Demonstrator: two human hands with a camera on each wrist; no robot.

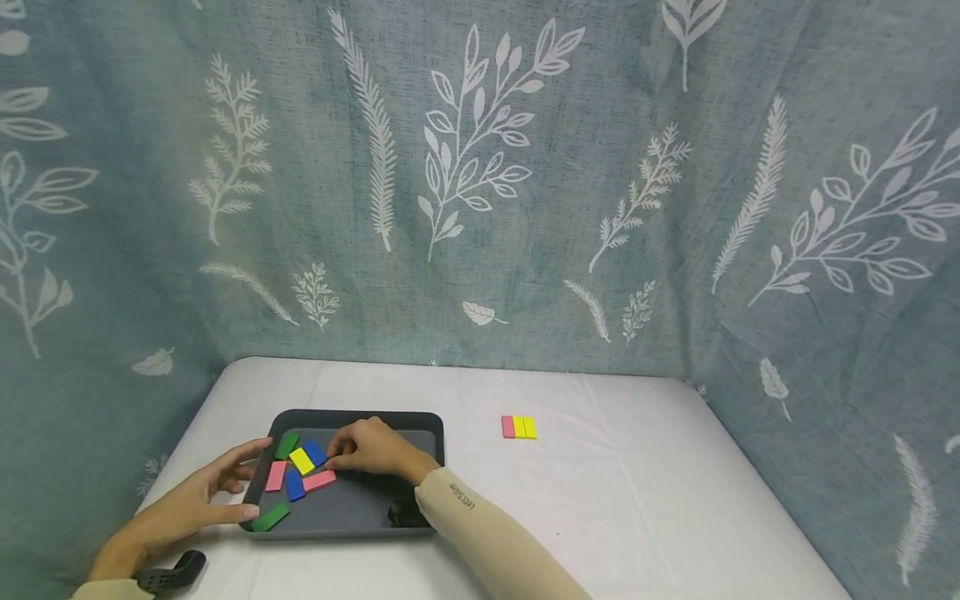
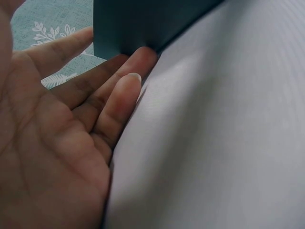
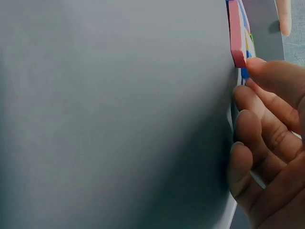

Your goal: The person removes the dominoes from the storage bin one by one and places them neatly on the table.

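A dark grey tray (image 1: pixel 352 521) lies on the table with several flat coloured blocks in its left part. My left hand (image 1: pixel 187 500) spans the tray's left end, thumb on the near corner and straight fingers along the outer wall. Inside the tray, my right hand (image 1: pixel 375 447) pinches the end of a blue block (image 1: pixel 315 452) between thumb and index finger. A pink block (image 3: pixel 236 36) lies right by that thumb. Around them are a yellow block (image 1: pixel 302 461), another blue block (image 1: pixel 294 483), a second pink block (image 1: pixel 276 476) and two green blocks, one at the near left (image 1: pixel 271 517).
On the white tablecloth (image 1: pixel 600 500), right of the tray, a pink block (image 1: pixel 508 427) and two yellow blocks (image 1: pixel 525 427) lie side by side. A patterned curtain (image 1: pixel 480 167) hangs behind the table and along its sides. A black device (image 1: pixel 176 573) is strapped on my left wrist.
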